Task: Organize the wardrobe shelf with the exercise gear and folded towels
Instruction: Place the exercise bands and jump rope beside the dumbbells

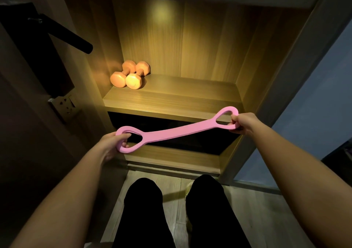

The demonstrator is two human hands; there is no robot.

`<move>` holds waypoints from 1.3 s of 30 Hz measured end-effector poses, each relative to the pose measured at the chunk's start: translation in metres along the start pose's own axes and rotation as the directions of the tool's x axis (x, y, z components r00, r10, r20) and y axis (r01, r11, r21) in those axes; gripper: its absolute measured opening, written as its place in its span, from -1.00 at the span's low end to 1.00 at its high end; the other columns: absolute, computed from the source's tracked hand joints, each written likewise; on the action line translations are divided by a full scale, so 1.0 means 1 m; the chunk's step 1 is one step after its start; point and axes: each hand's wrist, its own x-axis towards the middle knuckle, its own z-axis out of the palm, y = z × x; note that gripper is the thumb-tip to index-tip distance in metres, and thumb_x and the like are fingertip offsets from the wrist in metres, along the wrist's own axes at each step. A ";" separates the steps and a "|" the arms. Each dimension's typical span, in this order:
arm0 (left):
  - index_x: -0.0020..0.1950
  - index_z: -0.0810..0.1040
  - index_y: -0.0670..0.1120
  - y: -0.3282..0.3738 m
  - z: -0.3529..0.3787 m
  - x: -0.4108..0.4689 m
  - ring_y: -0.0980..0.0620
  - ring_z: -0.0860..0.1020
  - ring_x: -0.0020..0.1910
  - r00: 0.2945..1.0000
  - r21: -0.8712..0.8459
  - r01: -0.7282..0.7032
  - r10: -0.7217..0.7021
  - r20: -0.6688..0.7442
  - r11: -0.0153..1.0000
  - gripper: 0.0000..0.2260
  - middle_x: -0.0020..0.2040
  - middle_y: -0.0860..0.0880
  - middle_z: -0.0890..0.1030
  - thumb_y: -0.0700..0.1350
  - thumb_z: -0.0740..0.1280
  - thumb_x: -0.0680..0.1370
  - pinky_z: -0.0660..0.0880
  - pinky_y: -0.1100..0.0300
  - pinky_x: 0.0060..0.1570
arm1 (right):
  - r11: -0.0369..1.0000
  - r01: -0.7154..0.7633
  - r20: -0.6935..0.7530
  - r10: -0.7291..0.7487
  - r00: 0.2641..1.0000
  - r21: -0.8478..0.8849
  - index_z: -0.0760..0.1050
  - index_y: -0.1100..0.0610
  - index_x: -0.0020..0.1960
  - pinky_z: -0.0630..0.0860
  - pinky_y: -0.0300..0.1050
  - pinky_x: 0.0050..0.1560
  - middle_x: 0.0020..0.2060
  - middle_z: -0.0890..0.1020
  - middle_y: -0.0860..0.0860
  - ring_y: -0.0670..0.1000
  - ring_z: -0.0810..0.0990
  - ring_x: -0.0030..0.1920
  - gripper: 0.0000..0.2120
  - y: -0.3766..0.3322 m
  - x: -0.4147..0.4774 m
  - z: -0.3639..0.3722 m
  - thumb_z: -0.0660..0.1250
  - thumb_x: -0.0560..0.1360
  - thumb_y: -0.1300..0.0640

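A pink figure-eight resistance band (177,130) stretches in the air in front of the wardrobe, just below the lit wooden shelf (171,101). My left hand (112,143) grips its left loop. My right hand (242,123) grips its right loop, which is higher and nearer the shelf edge. Two orange dumbbells (129,74) lie side by side at the back left of the shelf. No towels are in view.
A dark compartment (171,133) opens under the shelf. The wardrobe door stands open on the left with a black handle (66,35) sticking out. A wardrobe side panel (282,76) rises on the right. My legs in black trousers (171,209) stand on the pale floor.
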 end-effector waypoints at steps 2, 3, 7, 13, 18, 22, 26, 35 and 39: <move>0.09 0.52 -0.24 0.000 -0.003 0.000 0.07 0.50 -0.42 1.000 -0.032 -0.022 0.023 0.015 0.999 -0.86 -0.27 -0.11 0.52 -0.26 0.35 0.54 0.55 0.30 -0.44 | 1.000 -0.006 0.006 0.006 1.000 0.008 0.55 0.26 -0.06 0.62 0.04 -0.01 -0.11 0.62 0.15 0.08 0.64 -0.16 -0.92 0.003 0.001 -0.001 0.32 0.56 0.25; 0.09 0.52 -0.25 0.001 -0.004 0.001 0.08 0.52 -0.43 1.000 -0.054 -0.027 0.028 0.013 0.998 -0.86 -0.26 -0.11 0.53 -0.26 0.36 0.54 0.56 0.29 -0.42 | 1.000 -0.009 0.007 0.009 1.000 0.012 0.55 0.26 -0.05 0.62 0.03 -0.03 -0.12 0.62 0.15 0.08 0.64 -0.16 -0.92 0.004 0.002 -0.001 0.33 0.56 0.24; 0.05 0.53 -0.26 0.003 -0.005 0.002 0.09 0.60 -0.46 1.000 -0.073 -0.011 0.010 -0.020 0.997 -0.87 -0.19 -0.14 0.59 -0.21 0.34 0.56 0.60 0.25 -0.39 | 1.000 -0.012 0.022 0.012 1.000 0.018 0.55 0.26 -0.03 0.62 0.00 -0.12 -0.13 0.62 0.14 0.07 0.64 -0.16 -0.92 0.006 0.002 0.003 0.31 0.57 0.25; 0.09 0.55 -0.20 0.003 -0.005 -0.002 0.07 0.47 -0.37 0.998 0.040 0.011 -0.009 -0.067 0.999 -0.78 -0.28 -0.07 0.52 -0.05 0.31 0.60 0.49 0.32 -0.49 | 1.000 -0.011 0.020 0.011 1.000 0.015 0.54 0.24 -0.08 0.62 0.06 0.01 -0.12 0.63 0.14 0.08 0.65 -0.13 -0.93 0.010 0.005 0.007 0.30 0.56 0.28; 0.07 0.55 -0.20 0.005 0.002 -0.003 0.09 0.43 -0.49 0.999 -0.076 0.024 -0.026 -0.026 0.997 -0.81 -0.35 -0.05 0.47 -0.08 0.31 0.60 0.61 0.22 -0.35 | 0.999 -0.007 0.030 0.006 1.000 0.037 0.52 0.25 -0.02 0.61 0.03 -0.08 -0.17 0.61 0.12 0.04 0.62 -0.19 -0.95 0.016 0.002 0.014 0.29 0.56 0.31; 0.04 0.54 -0.22 0.012 0.012 -0.010 0.08 0.53 -0.43 0.994 -0.193 0.102 -0.093 0.054 0.976 -0.80 -0.25 -0.09 0.54 -0.08 0.30 0.60 0.62 0.21 -0.38 | 0.996 -0.034 0.070 0.029 0.997 0.080 0.52 0.23 -0.08 0.57 -0.03 -0.22 -0.17 0.61 0.09 0.02 0.61 -0.20 -0.95 0.016 -0.006 0.023 0.33 0.55 0.25; 0.10 0.56 -0.26 0.016 0.032 -0.020 0.02 0.66 -0.33 0.979 -0.233 0.188 -0.162 0.126 0.954 -0.77 -0.10 -0.16 0.64 -0.10 0.30 0.60 0.64 0.18 -0.30 | 0.997 -0.040 0.175 0.029 0.984 0.064 0.54 0.22 -0.01 0.57 -0.06 -0.20 -0.15 0.63 0.09 0.01 0.61 -0.19 -0.94 0.011 -0.022 0.043 0.34 0.54 0.24; 0.18 0.53 -0.26 -0.002 0.102 -0.044 -0.10 0.65 -0.04 0.993 -0.267 0.102 -0.082 0.085 0.958 -0.81 0.01 -0.22 0.65 -0.24 0.29 0.59 0.63 0.13 -0.24 | 0.985 0.167 0.442 -0.128 0.888 -0.050 0.53 0.16 0.07 0.63 -0.03 -0.17 -0.17 0.63 0.13 0.01 0.60 -0.29 -0.80 0.019 -0.066 0.097 0.45 0.47 0.23; -0.05 0.54 -0.25 0.000 0.116 -0.057 -0.06 0.62 -0.17 0.997 -0.305 0.063 -0.046 0.062 0.950 -0.93 -0.13 -0.20 0.61 -0.30 0.27 0.59 0.62 0.19 -0.34 | 0.980 0.199 0.473 -0.171 0.865 -0.010 0.54 0.14 0.06 0.63 -0.10 -0.29 -0.10 0.66 0.15 0.01 0.63 -0.27 -0.79 0.029 -0.067 0.107 0.47 0.46 0.17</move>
